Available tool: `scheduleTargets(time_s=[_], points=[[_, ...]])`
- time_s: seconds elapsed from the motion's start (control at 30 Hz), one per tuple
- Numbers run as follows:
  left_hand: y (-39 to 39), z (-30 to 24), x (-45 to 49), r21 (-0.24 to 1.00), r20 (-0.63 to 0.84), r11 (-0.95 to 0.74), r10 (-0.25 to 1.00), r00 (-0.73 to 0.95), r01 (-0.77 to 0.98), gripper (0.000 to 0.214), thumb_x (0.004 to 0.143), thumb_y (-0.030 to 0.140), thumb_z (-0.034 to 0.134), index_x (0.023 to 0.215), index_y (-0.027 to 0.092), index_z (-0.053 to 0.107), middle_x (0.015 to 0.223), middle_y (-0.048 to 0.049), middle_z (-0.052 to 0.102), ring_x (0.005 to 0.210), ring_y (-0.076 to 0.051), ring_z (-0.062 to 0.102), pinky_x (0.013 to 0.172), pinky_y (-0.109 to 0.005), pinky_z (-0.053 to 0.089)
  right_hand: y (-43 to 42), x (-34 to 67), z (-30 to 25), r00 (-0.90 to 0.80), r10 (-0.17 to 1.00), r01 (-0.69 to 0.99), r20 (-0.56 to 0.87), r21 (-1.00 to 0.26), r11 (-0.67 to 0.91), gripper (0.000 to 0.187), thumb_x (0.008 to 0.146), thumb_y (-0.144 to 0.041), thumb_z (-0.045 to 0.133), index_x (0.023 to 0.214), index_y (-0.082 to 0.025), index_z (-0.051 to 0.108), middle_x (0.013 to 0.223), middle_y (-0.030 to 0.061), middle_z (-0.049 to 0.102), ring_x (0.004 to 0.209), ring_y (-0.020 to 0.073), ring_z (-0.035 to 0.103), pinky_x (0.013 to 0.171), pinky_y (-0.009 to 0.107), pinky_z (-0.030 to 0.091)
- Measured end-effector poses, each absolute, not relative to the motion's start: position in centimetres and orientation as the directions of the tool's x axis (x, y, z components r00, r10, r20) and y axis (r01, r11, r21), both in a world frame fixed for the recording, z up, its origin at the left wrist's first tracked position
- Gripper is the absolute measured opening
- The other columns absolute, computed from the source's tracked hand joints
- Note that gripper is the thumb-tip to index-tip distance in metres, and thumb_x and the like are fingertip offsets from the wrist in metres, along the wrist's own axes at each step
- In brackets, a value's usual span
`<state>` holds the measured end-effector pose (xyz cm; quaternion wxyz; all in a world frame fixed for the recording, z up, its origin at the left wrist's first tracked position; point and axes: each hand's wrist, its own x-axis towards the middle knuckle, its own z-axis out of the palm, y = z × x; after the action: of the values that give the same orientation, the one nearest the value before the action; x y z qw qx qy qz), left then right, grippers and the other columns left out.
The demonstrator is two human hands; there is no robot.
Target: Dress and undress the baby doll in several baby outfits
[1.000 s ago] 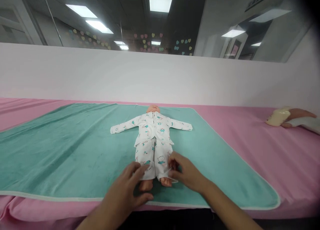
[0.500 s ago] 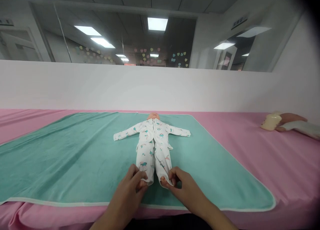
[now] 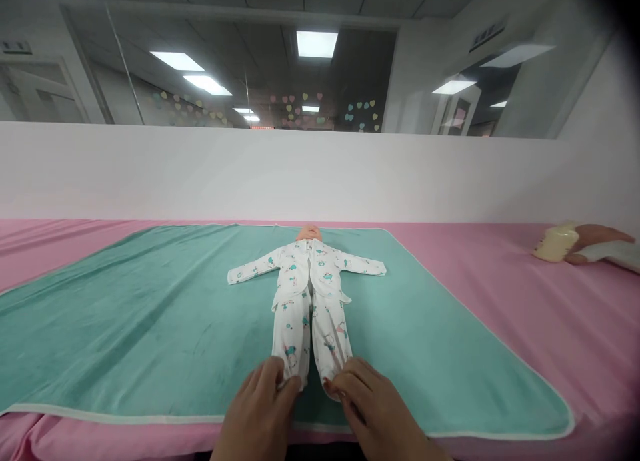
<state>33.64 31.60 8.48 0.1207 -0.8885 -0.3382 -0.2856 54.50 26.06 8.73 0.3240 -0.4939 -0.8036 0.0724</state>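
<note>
A baby doll (image 3: 309,291) in white printed pyjamas lies on its back on a teal blanket (image 3: 150,314), arms spread, head towards the wall. My left hand (image 3: 263,411) pinches the cuff of the doll's left-side trouser leg. My right hand (image 3: 373,407) pinches the cuff of the other trouser leg. Both hands are closed on the fabric at the doll's feet, which the cloth covers.
The blanket lies on a pink sheet (image 3: 525,294) along a white low wall (image 3: 300,174). At the far right another person's hand (image 3: 593,237) holds a cream bottle-like object (image 3: 555,242). Glass panels with heart stickers rise above the wall.
The trouser legs have been drawn down over the doll's feet, which showed bare a second ago. Both hands have moved nearer to me with the cuffs.
</note>
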Motion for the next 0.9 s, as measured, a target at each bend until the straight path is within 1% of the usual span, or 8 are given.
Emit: scheduleTargets(time_s=[0.2, 0.27, 0.33, 0.47, 0.57, 0.7, 0.8, 0.9], points=[[31.8, 7.5, 34.2, -0.043, 0.728, -0.836, 0.349, 0.590, 0.548, 0.020, 0.081, 0.010, 0.043, 0.085, 0.020, 0.059, 0.092, -0.0058, 0.056, 0.089, -0.022, 0.048, 0.078, -0.036, 0.038, 25.9, 54.7, 8.6, -0.425, 0.776, 0.751, 0.466, -0.297, 0.590, 0.018, 0.082, -0.014, 0.044, 0.098, -0.020, 0.049, 0.085, 0.0039, 0.057, 0.075, 0.0148, 0.051, 0.065, 0.027, 0.040], [31.9, 8.2, 34.4, -0.028, 0.731, -0.894, 0.287, 0.619, 0.447, 0.015, 0.083, 0.013, 0.045, 0.076, 0.019, 0.056, 0.083, -0.0037, 0.057, 0.082, -0.018, 0.049, 0.075, -0.032, 0.039, 25.8, 54.9, 9.6, -0.437, 0.770, 0.716, 0.465, -0.338, 0.611, 0.013, 0.083, -0.022, 0.050, 0.095, -0.021, 0.050, 0.081, 0.0015, 0.058, 0.073, 0.0133, 0.052, 0.065, 0.025, 0.041], [32.3, 9.6, 34.4, 0.061, 0.704, -0.940, 0.278, 0.653, 0.335, 0.013, 0.082, 0.015, 0.048, 0.070, 0.018, 0.052, 0.075, -0.0016, 0.054, 0.072, -0.014, 0.049, 0.067, -0.026, 0.040, 26.2, 55.2, 11.1, -0.360, 0.832, 0.700, 0.422, -0.467, 0.540, 0.010, 0.084, -0.028, 0.050, 0.092, -0.023, 0.051, 0.079, -0.0008, 0.057, 0.070, 0.0110, 0.052, 0.064, 0.023, 0.041], [35.4, 13.6, 34.6, 0.452, 0.624, -0.836, 0.546, 0.559, 0.311, 0.016, 0.086, 0.019, 0.045, 0.070, 0.018, 0.048, 0.070, 0.0010, 0.050, 0.063, -0.009, 0.048, 0.058, -0.019, 0.040, 29.7, 56.1, 14.2, -0.131, 0.910, 0.683, 0.394, -0.630, 0.370, 0.012, 0.087, -0.032, 0.044, 0.089, -0.022, 0.051, 0.083, -0.0004, 0.054, 0.074, 0.0110, 0.051, 0.066, 0.024, 0.041], [40.3, 15.6, 36.1, 0.569, 0.549, -0.698, 0.716, 0.431, 0.435, 0.016, 0.087, 0.028, 0.042, 0.079, 0.020, 0.053, 0.076, 0.0002, 0.052, 0.069, -0.012, 0.051, 0.061, -0.022, 0.042, 34.9, 56.5, 15.4, -0.002, 0.900, 0.721, 0.436, -0.623, 0.304, 0.016, 0.087, -0.036, 0.042, 0.090, -0.022, 0.050, 0.089, 0.0008, 0.054, 0.079, 0.0128, 0.051, 0.067, 0.025, 0.042], [46.7, 15.2, 39.0, 0.545, 0.445, -0.605, 0.795, 0.412, 0.580, 0.023, 0.083, 0.031, 0.045, 0.100, 0.019, 0.056, 0.090, -0.0030, 0.055, 0.077, -0.015, 0.054, 0.067, -0.027, 0.042, 41.3, 55.6, 15.3, 0.071, 0.899, 0.904, 0.433, -0.409, 0.126, 0.022, 0.083, -0.040, 0.047, 0.082, -0.019, 0.048, 0.087, 0.0036, 0.053, 0.076, 0.0148, 0.052, 0.065, 0.027, 0.041], [48.9, 14.4, 40.5, 0.435, 0.417, -0.620, 0.782, 0.464, 0.653, 0.020, 0.082, 0.028, 0.045, 0.094, 0.019, 0.057, 0.086, -0.0020, 0.057, 0.076, -0.016, 0.053, 0.064, -0.026, 0.038, 43.7, 54.4, 15.0, 0.081, 0.921, 0.984, 0.382, -0.175, -0.013, 0.026, 0.079, -0.040, 0.050, 0.088, -0.016, 0.049, 0.090, 0.0084, 0.053, 0.076, 0.0190, 0.055, 0.063, 0.030, 0.042], [49.2, 14.2, 41.2, 0.361, 0.413, -0.640, 0.762, 0.498, 0.679, 0.015, 0.081, 0.028, 0.046, 0.089, 0.021, 0.056, 0.081, 0.0001, 0.057, 0.070, -0.014, 0.052, 0.057, -0.024, 0.031, 44.1, 53.6, 15.0, 0.101, 0.940, 0.994, 0.324, -0.068, -0.084, 0.022, 0.081, -0.033, 0.048, 0.093, -0.014, 0.049, 0.090, 0.0111, 0.054, 0.072, 0.0202, 0.058, 0.058, 0.030, 0.042]])
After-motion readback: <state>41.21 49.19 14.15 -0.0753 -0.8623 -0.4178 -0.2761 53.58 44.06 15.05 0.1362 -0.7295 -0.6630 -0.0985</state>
